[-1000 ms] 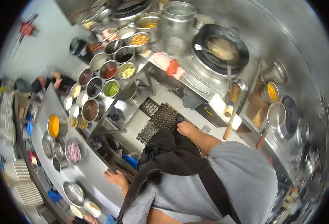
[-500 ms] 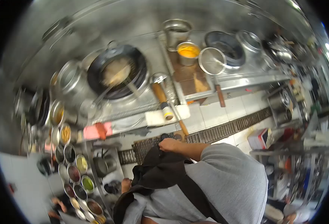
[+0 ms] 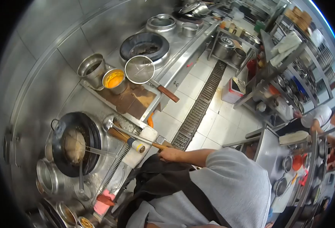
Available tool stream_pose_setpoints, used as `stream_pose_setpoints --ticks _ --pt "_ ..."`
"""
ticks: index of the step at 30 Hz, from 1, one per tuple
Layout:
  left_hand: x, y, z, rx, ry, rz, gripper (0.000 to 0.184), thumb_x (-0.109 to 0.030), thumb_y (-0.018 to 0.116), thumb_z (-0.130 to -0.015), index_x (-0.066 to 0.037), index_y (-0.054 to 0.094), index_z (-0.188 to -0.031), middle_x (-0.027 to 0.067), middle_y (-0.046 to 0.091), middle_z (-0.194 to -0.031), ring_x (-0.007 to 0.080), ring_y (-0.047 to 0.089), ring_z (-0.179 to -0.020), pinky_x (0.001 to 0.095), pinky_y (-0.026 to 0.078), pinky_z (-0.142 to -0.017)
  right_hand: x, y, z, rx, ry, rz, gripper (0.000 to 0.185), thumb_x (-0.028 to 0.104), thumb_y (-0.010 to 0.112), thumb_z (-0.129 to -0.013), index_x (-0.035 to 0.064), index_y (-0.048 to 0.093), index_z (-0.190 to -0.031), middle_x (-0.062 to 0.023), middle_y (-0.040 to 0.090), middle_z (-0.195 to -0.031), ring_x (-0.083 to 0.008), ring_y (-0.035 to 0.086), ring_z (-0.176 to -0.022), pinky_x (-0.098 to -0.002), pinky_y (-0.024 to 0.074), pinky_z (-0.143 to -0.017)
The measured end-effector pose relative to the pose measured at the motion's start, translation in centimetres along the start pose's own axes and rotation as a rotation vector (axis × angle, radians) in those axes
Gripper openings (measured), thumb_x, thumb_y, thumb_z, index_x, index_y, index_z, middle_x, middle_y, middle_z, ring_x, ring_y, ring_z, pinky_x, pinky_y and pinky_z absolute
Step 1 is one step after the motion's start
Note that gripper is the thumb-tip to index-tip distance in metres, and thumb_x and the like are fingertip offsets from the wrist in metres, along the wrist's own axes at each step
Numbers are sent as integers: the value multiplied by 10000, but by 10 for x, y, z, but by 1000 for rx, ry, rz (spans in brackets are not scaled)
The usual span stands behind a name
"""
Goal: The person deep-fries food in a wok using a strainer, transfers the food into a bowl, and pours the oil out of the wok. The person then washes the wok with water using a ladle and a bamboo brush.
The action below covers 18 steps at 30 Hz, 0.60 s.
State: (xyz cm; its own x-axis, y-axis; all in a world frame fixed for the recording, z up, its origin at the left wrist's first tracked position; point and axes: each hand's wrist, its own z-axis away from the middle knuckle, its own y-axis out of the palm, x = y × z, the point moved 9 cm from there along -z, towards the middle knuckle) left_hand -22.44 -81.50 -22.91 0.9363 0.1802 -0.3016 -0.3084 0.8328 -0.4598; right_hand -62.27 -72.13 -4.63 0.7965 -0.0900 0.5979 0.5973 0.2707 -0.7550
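My right hand is curled closed at the edge of the dark apron. Just beyond it is the wooden handle end of a ladle; whether the fingers touch it I cannot tell. Beside the ladle, a bamboo wok brush rests on the stove edge by a folded white cloth. My left hand is out of sight. On the left burner, a black wok contains pale food in dark liquid, with two long-handled utensils resting in it.
A wire strainer, a pot with orange contents and a tall steel pot stand past the wok. Beyond is a second wok. A drain grate crosses the floor. To the right, a co-worker is near metal shelves.
The view has swung right, so the stove slants across the left side and more aisle and shelving show. My left hand has left the view. My right hand stays closed by the apron.
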Motion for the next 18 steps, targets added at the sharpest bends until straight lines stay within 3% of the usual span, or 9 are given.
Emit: stream_pose_setpoints --ticks 3,7,9,18 --pt "-11 -15 -9 21 34 -13 366 -226 651 -750 -60 618 -1075 131 644 -934 290 611 -880 388 483 -754 -24 12 33 -40 273 -32 212 238 564 -818 35 622 -797 -196 648 -811 -371 634 -800 -459 510 -742" --pt "1 -11 -17 76 72 -68 352 -214 650 -753 -59 617 -1068 125 641 -913 282 610 -855 384 484 -733 -44 71 71 -32 406 -5 222 230 537 -822 33 639 -814 -207 654 -830 -369 640 -814 -454 518 -734" --pt "9 -2 -21 121 102 -127 346 -207 650 -755 -59 617 -1065 121 640 -903 277 610 -842 381 484 -722 -43 95 90 91 515 14 229 207 510 -818 40 655 -875 -209 662 -868 -362 643 -849 -454 517 -747" --pt "50 1 -29 187 96 -256 316 -179 648 -761 -57 614 -1050 106 633 -857 258 608 -786 372 486 -673 25 112 121 -82 605 -62 241 210 522 -802 59 659 -930 -203 662 -885 -378 636 -850 -468 507 -768"
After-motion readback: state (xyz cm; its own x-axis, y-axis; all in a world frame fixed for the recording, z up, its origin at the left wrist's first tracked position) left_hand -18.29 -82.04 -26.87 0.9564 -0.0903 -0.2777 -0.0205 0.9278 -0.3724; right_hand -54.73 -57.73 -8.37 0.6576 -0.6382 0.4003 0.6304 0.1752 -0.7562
